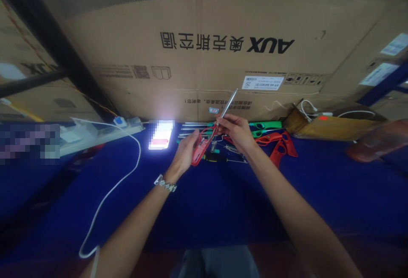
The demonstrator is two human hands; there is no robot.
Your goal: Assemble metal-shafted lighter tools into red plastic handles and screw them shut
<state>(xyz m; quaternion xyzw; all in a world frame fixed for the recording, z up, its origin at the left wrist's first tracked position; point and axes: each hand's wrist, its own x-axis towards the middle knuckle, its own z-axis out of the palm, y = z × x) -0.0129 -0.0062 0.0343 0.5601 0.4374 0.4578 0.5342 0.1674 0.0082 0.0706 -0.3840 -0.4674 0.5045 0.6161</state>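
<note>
My left hand (184, 152) is closed around a red plastic lighter handle (200, 148) held above the blue table. My right hand (235, 130) pinches the lower part of a thin silver metal tube (228, 101) that rises up and to the right from the red handle. Under my hands lie small metal parts and a dark stick-like piece (213, 157). A bracelet (165, 183) sits on my left wrist.
Silver tubes (194, 126), green handles (266, 125) and red handles (282, 144) lie along the back of the blue cloth (223, 201). A lit phone (161, 134) and a white cable (127, 176) are at the left. Large cardboard boxes (223, 44) stand behind; a small open carton (321, 126) sits right.
</note>
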